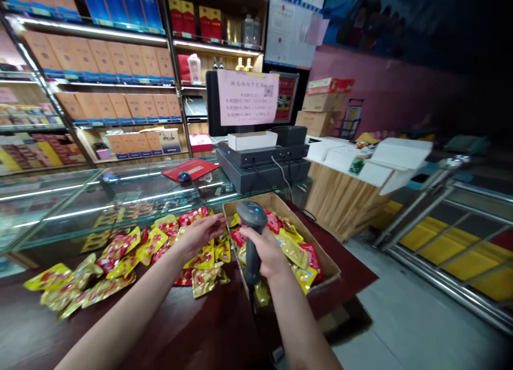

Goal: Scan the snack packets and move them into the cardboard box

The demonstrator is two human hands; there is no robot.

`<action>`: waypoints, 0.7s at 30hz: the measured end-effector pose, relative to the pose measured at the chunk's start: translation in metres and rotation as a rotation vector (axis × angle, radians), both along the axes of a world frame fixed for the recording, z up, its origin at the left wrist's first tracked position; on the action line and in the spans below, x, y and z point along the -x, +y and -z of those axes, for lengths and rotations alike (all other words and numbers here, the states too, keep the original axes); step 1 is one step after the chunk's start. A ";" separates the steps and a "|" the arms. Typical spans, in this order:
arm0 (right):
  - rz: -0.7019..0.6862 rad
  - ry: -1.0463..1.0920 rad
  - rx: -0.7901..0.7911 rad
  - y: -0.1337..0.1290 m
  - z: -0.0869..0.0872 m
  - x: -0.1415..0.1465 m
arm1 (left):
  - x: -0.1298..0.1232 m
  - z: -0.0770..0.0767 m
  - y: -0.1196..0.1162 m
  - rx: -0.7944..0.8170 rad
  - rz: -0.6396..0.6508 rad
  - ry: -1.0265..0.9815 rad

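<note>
My right hand (pixel 267 248) is wrapped round the handle of a dark barcode scanner (pixel 252 215), which shows a small blue light on top. The scanner is held upright over an open cardboard box (pixel 328 247) filled with yellow and red snack packets (pixel 294 247). Fingers stretched out, my left hand (pixel 202 232) is over the loose packets (pixel 150 244) beside the box's left edge and grips nothing that I can see. More gold and yellow packets (pixel 76 282) lie to the left on the dark red table (pixel 180 332).
Behind the packets runs a glass counter (pixel 80 199) with a red mat (pixel 190 169) and a mouse (pixel 184 176). A monitor (pixel 214 105) stands above a black cash drawer (pixel 260 172). At right are a wooden counter (pixel 340 199) and a metal railing (pixel 441 268).
</note>
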State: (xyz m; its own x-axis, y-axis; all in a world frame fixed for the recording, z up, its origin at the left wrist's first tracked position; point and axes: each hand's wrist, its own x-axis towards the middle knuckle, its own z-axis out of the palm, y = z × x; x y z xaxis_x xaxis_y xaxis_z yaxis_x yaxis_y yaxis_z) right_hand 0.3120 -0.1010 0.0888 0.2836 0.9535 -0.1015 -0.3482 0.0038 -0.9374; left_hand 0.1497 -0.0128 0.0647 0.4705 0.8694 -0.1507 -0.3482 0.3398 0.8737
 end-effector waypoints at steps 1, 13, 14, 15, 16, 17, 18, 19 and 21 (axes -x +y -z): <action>-0.052 -0.006 0.006 0.000 0.003 0.014 | 0.016 0.004 -0.005 0.010 -0.031 -0.002; -0.235 -0.256 0.084 0.010 0.070 0.101 | 0.118 0.074 -0.057 0.109 -0.414 0.074; -0.243 -0.261 0.076 0.012 0.074 0.102 | 0.118 0.078 -0.058 0.119 -0.426 0.064; -0.253 -0.270 0.070 0.013 0.078 0.104 | 0.116 0.081 -0.059 0.120 -0.439 0.063; -0.262 -0.285 0.068 0.014 0.081 0.105 | 0.115 0.083 -0.059 0.110 -0.455 0.071; -0.271 -0.303 0.072 0.015 0.083 0.106 | 0.112 0.085 -0.058 0.086 -0.473 0.088; -0.277 -0.321 0.077 0.015 0.084 0.108 | 0.110 0.087 -0.058 0.055 -0.484 0.112; -0.281 -0.338 0.079 0.015 0.085 0.109 | 0.107 0.089 -0.057 0.020 -0.491 0.143; -0.279 -0.375 0.073 0.014 0.086 0.112 | 0.102 0.091 -0.055 -0.040 -0.500 0.212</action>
